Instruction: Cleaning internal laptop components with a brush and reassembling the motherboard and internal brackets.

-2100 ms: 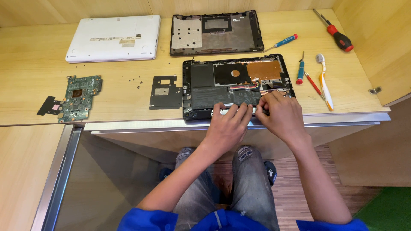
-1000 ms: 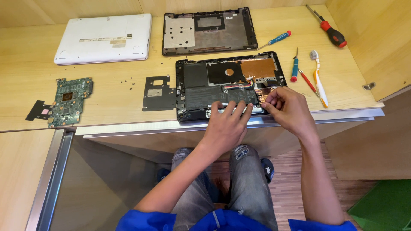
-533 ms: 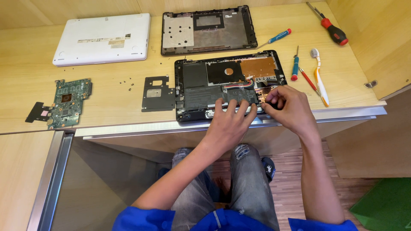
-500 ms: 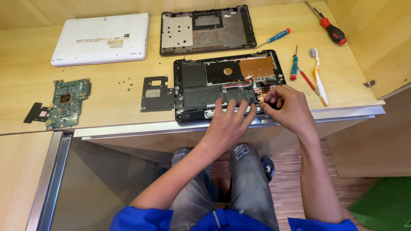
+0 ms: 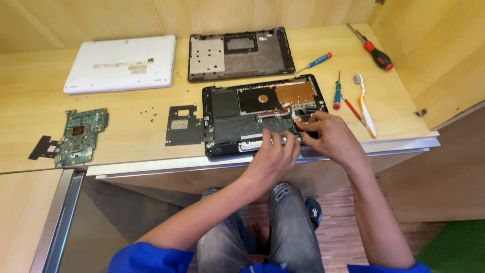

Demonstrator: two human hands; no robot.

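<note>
Head view: opened laptop base [image 5: 262,114] lies at the near edge of the bench [image 5: 126,146], right of centre. Left hand [image 5: 275,156] rests on its near rim, fingers spread; right hand [image 5: 331,136] pinches something small at the near right corner, identity unclear. Risk: a slip could strain the thin wires there, or nudge the overhanging base off the bench. Loose screws [image 5: 146,112] could scatter. Both hands hide the near components.
</note>
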